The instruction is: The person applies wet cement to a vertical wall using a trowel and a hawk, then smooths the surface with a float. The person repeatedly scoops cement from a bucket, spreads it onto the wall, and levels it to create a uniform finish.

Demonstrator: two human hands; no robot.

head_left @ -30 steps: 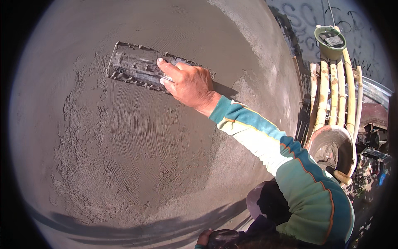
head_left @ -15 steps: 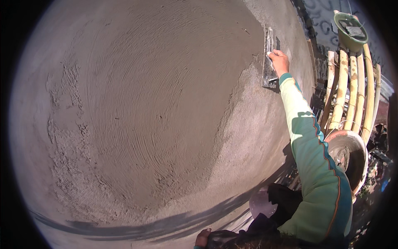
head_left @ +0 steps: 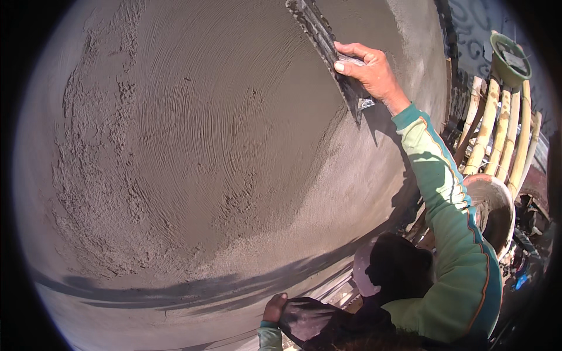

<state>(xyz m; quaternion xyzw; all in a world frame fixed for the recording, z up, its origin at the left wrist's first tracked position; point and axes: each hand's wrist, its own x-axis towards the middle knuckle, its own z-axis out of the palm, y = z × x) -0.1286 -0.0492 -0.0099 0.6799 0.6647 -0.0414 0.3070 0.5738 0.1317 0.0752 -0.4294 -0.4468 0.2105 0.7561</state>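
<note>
I'm getting dark freehand lettering [head_left: 464, 38] on the grey background wall [head_left: 481, 57], near that wall's visible left edge. Rounded, looping characters, stacked in more than one row, top ones cut off by the rim of my view. Too small and soft for me to read as words.

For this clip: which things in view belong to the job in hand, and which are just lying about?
Part of the job:
Trowel, held in the right grip
Ridged grey plaster
Wide tub, probably

Apparently just lying about:
Bamboo poles
Green bucket at their far end
Small blue scrap among the litter
</note>
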